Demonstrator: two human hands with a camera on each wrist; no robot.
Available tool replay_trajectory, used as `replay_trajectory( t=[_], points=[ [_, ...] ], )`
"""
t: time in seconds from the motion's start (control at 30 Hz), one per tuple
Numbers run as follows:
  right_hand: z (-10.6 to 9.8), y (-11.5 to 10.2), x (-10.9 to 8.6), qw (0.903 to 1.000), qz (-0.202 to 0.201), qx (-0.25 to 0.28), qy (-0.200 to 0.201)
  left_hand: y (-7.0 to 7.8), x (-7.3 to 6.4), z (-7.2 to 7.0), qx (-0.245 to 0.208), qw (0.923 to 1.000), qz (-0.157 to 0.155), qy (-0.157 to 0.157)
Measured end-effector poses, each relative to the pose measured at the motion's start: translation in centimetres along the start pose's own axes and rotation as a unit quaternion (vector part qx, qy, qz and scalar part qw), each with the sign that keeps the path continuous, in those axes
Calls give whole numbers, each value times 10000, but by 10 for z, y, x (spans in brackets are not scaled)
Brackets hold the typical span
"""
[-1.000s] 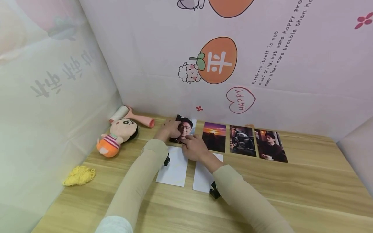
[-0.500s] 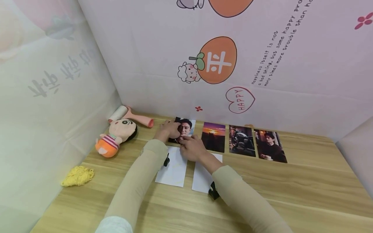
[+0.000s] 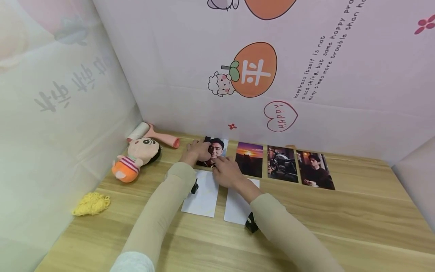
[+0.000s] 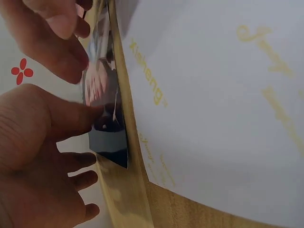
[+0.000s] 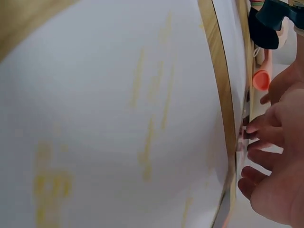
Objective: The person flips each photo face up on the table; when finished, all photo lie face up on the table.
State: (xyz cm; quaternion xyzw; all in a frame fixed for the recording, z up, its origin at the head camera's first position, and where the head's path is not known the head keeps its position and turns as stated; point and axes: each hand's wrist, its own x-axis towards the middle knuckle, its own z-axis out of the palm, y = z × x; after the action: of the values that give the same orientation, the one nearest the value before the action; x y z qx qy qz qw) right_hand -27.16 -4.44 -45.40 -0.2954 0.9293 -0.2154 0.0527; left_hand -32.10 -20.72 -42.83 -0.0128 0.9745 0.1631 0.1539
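Observation:
A portrait photo print (image 3: 218,145) lies face up on the wooden table, leftmost in a row of prints. My left hand (image 3: 197,152) is at its left side, thumb resting on its surface and other fingers spread past the edge. At its lower right edge, the fingertips of my right hand (image 3: 228,173) touch the print. In the left wrist view, the print (image 4: 107,142) appears at a steep slant under the left thumb. Two white cards with yellow lettering lie nearer me: the left card (image 3: 201,204) and the right card (image 3: 234,209), the latter partly under my right forearm.
To the right lie a sunset print (image 3: 249,160), a motorcycle print (image 3: 283,164) and a print of a seated person (image 3: 316,170). On the left are a pink lint roller (image 3: 164,139), a doll (image 3: 137,158) and yellow yarn (image 3: 91,204). A printed cloth wall (image 3: 190,102) stands behind.
The portrait print has shifted slightly toward me. My right fingertips have moved a little to the right along its lower edge, while the left hand stays nearly in place.

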Motion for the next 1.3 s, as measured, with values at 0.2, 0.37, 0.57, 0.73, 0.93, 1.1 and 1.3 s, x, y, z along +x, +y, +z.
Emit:
replay_trajectory(
  t=[0.2, 0.37, 0.57, 0.73, 0.93, 1.1, 1.3],
  points=[
    [-16, 8, -16, 9959, 97, 737, 515, 15, -2, -1, 152, 9993, 304, 179],
    [-30, 18, -38, 9879, 422, 1324, 687, 32, -10, 0, 476, 9950, 879, 77],
    [-33, 33, -74, 9837, 594, 1633, 461, 50, -30, 4, 780, 9856, 1497, -71],
    [-37, 40, -109, 9801, 816, 1784, 320, 65, -51, 16, 1209, 9689, 2139, -285],
    [-39, 43, -143, 9810, 1010, 1650, 149, 76, -72, 36, 1717, 9444, 2747, -554],
    [-37, 35, -162, 9634, 1451, 2250, 82, 85, -92, 45, 2028, 9353, 2805, -732],
    [-42, 17, -172, 9157, 2265, 3309, 251, 88, -97, 55, 2117, 9326, 2846, -665]
  ],
)
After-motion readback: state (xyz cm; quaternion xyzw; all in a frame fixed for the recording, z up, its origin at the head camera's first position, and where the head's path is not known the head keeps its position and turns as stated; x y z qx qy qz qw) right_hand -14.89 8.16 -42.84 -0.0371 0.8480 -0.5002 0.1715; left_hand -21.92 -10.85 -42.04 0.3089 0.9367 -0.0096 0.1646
